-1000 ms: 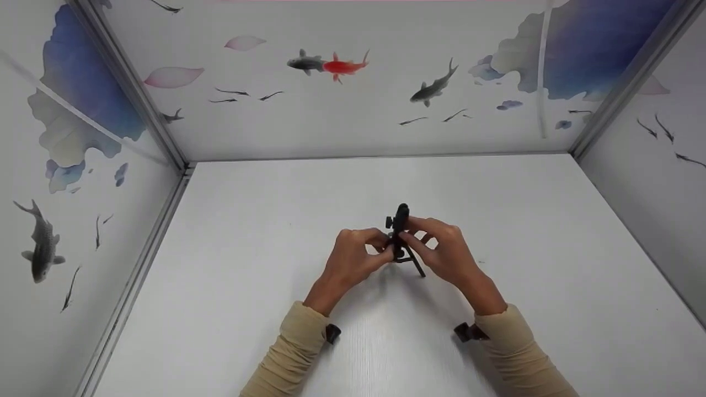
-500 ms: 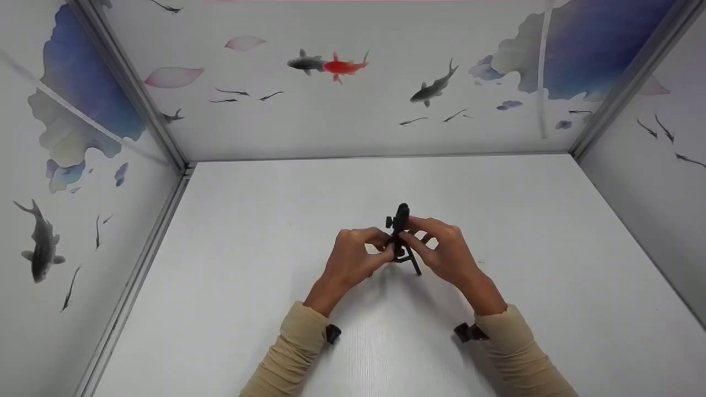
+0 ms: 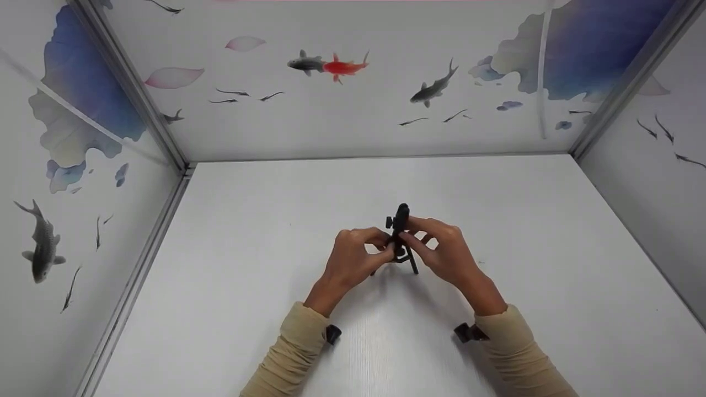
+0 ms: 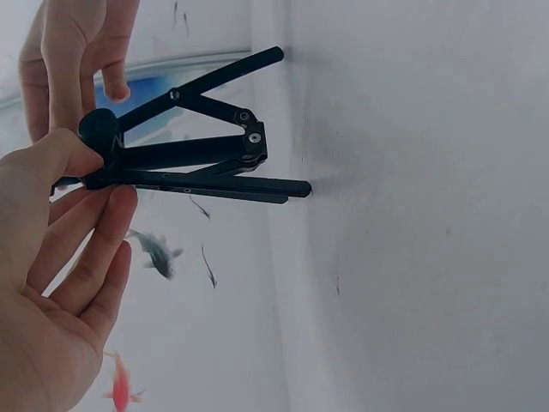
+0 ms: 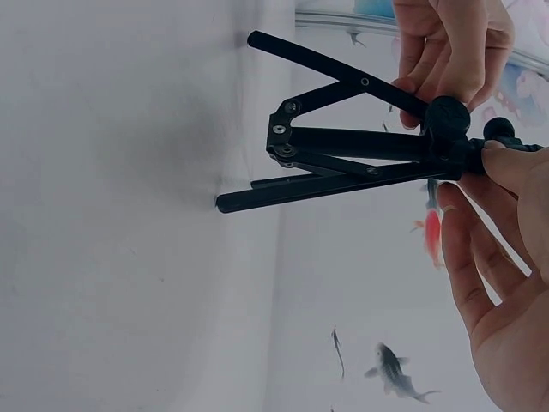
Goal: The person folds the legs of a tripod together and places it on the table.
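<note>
A small black tripod (image 3: 403, 213) stands upright between the two hands, its legs partly spread. The left hand (image 3: 353, 255) pinches its collar between thumb and fingers, beside a round knob (image 4: 98, 131). Slightly higher on the tripod, the right hand (image 3: 448, 251) grips the upper section with thumb and fingertips. Hinged braces join the legs (image 5: 300, 190) to the centre column (image 4: 193, 152), as both wrist views show. A second, smaller knob (image 3: 389, 222) sticks out near the top. The feet are at the tabletop; whether all of them touch it I cannot tell.
A white table (image 3: 248, 220) lies under the hands. Pale walls (image 3: 353, 121) printed with fish surround its back and sides, with metal corner rails (image 3: 132, 82). Each sleeve cuff has a small black wrist camera (image 3: 332, 333) strapped on.
The tripod's near right leg has shifted left and a little inward, and another foot has come into view below the left hand. Both hands stay almost where they were.
</note>
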A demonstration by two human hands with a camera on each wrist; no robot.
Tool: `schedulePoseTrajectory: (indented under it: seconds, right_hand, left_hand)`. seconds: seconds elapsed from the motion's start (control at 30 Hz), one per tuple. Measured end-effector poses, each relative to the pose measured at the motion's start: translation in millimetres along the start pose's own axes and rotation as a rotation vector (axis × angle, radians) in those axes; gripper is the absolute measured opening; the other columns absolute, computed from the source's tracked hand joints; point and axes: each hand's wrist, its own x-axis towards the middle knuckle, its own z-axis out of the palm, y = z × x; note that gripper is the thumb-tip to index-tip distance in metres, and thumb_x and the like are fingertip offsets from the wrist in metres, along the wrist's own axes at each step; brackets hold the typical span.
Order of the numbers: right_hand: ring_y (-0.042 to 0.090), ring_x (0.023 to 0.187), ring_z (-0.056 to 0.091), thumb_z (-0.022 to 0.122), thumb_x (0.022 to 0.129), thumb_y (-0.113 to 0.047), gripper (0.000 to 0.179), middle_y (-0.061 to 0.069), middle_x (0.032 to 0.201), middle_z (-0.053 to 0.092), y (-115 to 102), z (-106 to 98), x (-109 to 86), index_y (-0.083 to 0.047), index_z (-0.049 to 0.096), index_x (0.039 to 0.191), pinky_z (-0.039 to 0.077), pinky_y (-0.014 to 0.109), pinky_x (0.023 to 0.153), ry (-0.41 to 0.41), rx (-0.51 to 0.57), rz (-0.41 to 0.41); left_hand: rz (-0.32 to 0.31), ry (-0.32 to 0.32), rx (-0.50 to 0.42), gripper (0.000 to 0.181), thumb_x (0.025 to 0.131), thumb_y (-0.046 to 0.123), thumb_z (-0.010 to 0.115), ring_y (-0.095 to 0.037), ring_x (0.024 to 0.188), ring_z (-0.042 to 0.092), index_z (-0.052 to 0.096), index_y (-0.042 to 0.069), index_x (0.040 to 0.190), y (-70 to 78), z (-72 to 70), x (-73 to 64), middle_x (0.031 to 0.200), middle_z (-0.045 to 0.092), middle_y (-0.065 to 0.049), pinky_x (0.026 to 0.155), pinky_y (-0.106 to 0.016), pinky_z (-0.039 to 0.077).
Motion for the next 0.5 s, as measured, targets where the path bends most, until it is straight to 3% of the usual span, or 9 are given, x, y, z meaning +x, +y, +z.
schedulePoseTrajectory:
  seconds: [0.5]
  right_hand:
    - [0.015,0.093,0.078,0.081,0.097,-0.007,0.035,0.000,0.108,0.084,-1.4,-1.3,0.4,-0.013,0.077,0.132,0.063,0.028,0.069,0.000,-0.003,-0.002]
  left_hand:
    - [-0.005,0.004,0.013,0.010,0.095,0.014,0.080,-0.009,0.082,0.081,0.085,0.012,0.103,1.3,0.8,-0.4,0.091,0.085,0.003,0.085,-0.031,0.064]
